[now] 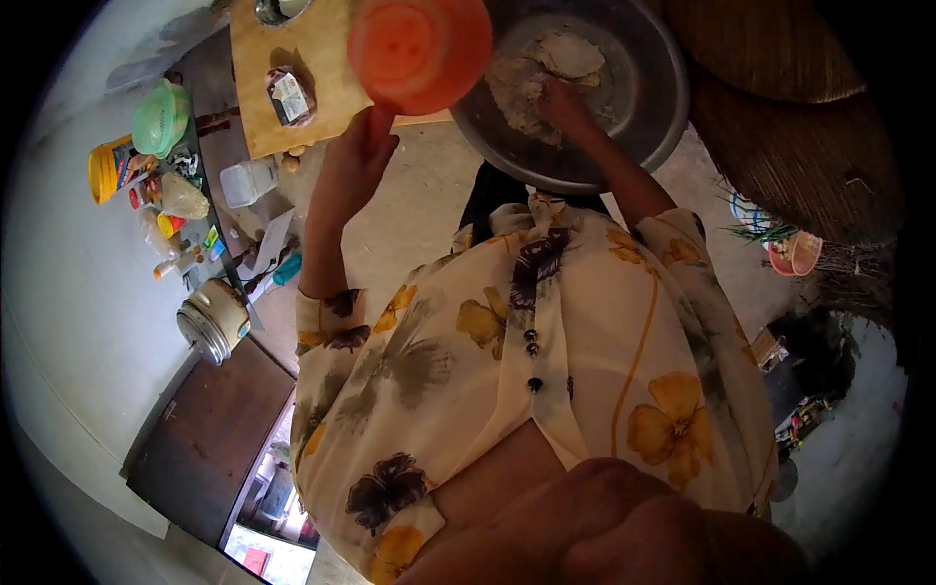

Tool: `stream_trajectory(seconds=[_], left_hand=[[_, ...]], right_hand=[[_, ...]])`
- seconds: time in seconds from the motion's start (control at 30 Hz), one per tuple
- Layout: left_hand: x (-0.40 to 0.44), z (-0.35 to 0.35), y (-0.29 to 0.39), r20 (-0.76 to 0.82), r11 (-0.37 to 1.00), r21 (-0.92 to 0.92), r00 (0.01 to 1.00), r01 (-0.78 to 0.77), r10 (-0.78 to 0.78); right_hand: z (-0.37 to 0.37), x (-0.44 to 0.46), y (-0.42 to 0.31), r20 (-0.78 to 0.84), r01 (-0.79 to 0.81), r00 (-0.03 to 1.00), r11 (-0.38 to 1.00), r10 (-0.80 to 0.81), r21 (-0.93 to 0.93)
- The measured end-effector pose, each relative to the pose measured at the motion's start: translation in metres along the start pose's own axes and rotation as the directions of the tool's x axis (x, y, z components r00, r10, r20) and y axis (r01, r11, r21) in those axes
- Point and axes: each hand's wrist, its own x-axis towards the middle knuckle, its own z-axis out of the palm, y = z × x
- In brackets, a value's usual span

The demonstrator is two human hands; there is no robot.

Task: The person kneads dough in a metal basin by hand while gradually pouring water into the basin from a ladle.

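Note:
My left hand [353,161] is closed round the handle of an orange plastic water dipper [419,49]. The dipper's round bowl is held up beside the left rim of a wide grey metal basin [648,93] and overlaps it in view. Inside the basin lies crumbly, floury dough [522,97], with a paler, smoother lump [572,56] behind it. My right hand [565,109] reaches down into the basin, its fingers curled into the dough; the fingertips are partly hidden there.
A yellowish board [322,54] at upper left carries a labelled package [291,99]. Along the left wall are a green basket [161,117], a yellow tub [109,168] and a lidded pot [214,317]. Round woven trays [799,156] and a pink container [795,253] are at right.

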Motion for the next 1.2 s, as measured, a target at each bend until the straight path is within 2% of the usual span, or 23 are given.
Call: stream_trajectory(seconds=[0.07,0.2,0.27,0.3,0.37,0.4,0.47,0.57,0.73,0.8,0.87,0.9,0.97,1.07,1.2], left_hand=[[-0.001,-0.001,0.002,-0.010,0.999,0.030,0.999,0.045,-0.044],[-0.001,-0.002,0.004,-0.010,0.999,0.015,0.999,0.030,-0.030],[-0.002,-0.001,-0.001,-0.021,0.994,0.078,0.997,-0.070,0.072],[-0.001,0.001,-0.004,-0.022,0.995,0.078,0.997,-0.069,0.071],[0.003,0.007,-0.009,-0.094,0.963,0.093,0.961,-0.252,0.261],[0.003,0.006,-0.009,-0.094,0.963,0.092,0.961,-0.252,0.260],[0.004,0.005,-0.007,-0.035,0.990,0.062,0.991,-0.125,0.127],[0.005,0.005,-0.008,-0.022,0.997,0.033,0.998,-0.065,0.065],[0.004,0.001,0.002,-0.022,0.995,0.044,0.996,-0.086,0.087],[0.004,0.002,0.002,-0.029,0.994,0.054,0.995,-0.094,0.096],[0.007,0.009,-0.006,-0.124,0.956,0.108,0.951,-0.272,0.285],[0.006,0.008,-0.003,-0.124,0.956,0.108,0.951,-0.273,0.285],[0.006,0.003,0.004,-0.037,0.992,0.043,0.993,-0.115,0.116],[0.009,0.005,-0.003,-0.039,0.993,0.087,0.996,-0.081,0.085],[0.009,0.003,-0.004,-0.034,0.995,0.047,0.995,-0.090,0.092]], right_hand=[[-0.002,-0.001,0.001,-0.012,0.025,1.000,1.000,-0.025,0.011],[-0.001,-0.003,-0.001,-0.085,0.062,0.995,0.997,-0.057,0.048],[-0.003,-0.003,0.000,-0.049,0.049,0.998,0.999,-0.048,0.015],[-0.004,-0.003,0.000,-0.014,0.038,0.999,0.999,-0.038,-0.017],[-0.004,-0.003,-0.003,-0.015,0.020,1.000,1.000,-0.020,-0.006],[-0.004,-0.004,-0.003,-0.018,0.001,1.000,1.000,-0.001,0.006],[-0.005,-0.004,-0.003,-0.020,0.011,1.000,1.000,-0.011,0.005],[-0.002,-0.003,0.001,-0.033,0.017,0.999,1.000,-0.017,-0.002],[-0.007,-0.003,-0.005,-0.031,0.032,0.999,0.997,-0.034,-0.063],[-0.012,-0.006,-0.012,-0.079,0.040,0.996,0.999,-0.040,0.000],[-0.009,-0.006,-0.006,-0.091,0.073,0.993,0.997,-0.073,-0.011],[-0.008,-0.005,-0.004,-0.103,0.104,0.989,0.994,-0.106,-0.022],[-0.006,-0.004,-0.002,-0.071,0.064,0.995,0.997,-0.066,-0.042],[-0.002,-0.002,0.005,-0.032,0.021,0.999,0.997,-0.023,-0.070],[-0.002,-0.002,0.005,-0.037,0.025,0.999,0.996,-0.029,-0.083]])
